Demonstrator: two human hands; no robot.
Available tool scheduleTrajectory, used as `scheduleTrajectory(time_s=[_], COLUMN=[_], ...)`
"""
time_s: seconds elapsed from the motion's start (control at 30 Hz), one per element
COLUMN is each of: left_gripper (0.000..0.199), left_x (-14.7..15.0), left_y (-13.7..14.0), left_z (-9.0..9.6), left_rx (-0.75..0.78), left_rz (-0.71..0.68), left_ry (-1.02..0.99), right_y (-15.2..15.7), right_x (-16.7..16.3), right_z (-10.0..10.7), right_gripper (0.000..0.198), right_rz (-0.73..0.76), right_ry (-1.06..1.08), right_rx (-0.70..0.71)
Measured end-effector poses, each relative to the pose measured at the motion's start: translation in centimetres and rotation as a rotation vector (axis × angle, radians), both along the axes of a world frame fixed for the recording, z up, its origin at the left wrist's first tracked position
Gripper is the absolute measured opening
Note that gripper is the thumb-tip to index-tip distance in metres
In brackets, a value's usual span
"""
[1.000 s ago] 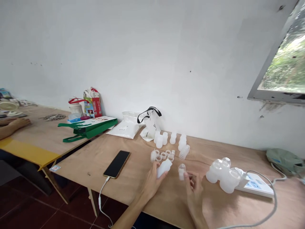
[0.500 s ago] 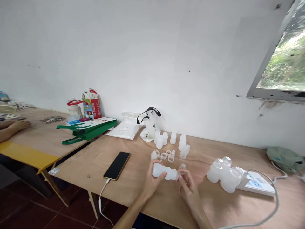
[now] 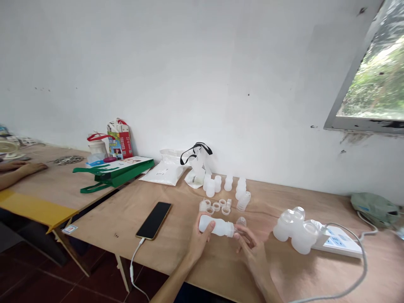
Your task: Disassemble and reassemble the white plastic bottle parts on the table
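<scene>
My left hand (image 3: 202, 235) is wrapped round the body of a translucent white plastic bottle (image 3: 217, 226), held on its side above the table, its neck to the right. At that neck end, my right hand (image 3: 251, 248) has its fingers pinched together; what is between them is too small and hidden to make out. Just behind these fingertips stands a clear dome cap (image 3: 241, 221). Beyond the bottle lie several translucent rings (image 3: 216, 206). Farther back, several similar bottles (image 3: 229, 182) stand in a group, with a ribbed clear one (image 3: 244, 201) leaning at their front.
On the right are several larger translucent bottles (image 3: 304, 237) beside a white power strip (image 3: 339, 243) with a cable. A phone (image 3: 154, 221) on a charging cord lies left. Behind are white bags (image 3: 164, 169) and a green bag (image 3: 116, 172). Another person's hand (image 3: 33, 167) rests on the far-left table.
The view has shifted slightly. My left thumb has moved a little along the bottle, and my right fingers have shifted at its neck. The other person's hand has moved slightly right.
</scene>
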State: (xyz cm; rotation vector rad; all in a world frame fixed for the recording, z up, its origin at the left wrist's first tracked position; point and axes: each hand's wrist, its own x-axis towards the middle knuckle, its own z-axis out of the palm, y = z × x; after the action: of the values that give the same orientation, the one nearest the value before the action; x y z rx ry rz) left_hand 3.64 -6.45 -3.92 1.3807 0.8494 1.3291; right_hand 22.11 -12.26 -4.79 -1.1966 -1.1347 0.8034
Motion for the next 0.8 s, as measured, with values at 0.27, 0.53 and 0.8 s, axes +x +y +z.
scheduleTrajectory(time_s=[0.27,0.53,0.8], left_gripper=[0.050,0.053,0.052], left_x=[-0.14,0.01,-0.08], left_y=[-0.67,0.02,-0.44], left_z=[-0.15,-0.19,0.33], left_rx=[0.084,0.009,0.027], left_rz=[-0.046,-0.035,-0.047], left_ry=[0.111,-0.014,0.008], right_y=[-0.15,-0.59,-0.18], right_x=[-0.42,-0.77,-0.28], right_z=[-0.54,-0.03,-0.63], right_gripper=[0.069,0.049,0.053], right_rz=[-0.092,0.116,0.009], right_ry=[-0.114,0.114,-0.035], right_rx=[-0.123,-0.006,-0.052])
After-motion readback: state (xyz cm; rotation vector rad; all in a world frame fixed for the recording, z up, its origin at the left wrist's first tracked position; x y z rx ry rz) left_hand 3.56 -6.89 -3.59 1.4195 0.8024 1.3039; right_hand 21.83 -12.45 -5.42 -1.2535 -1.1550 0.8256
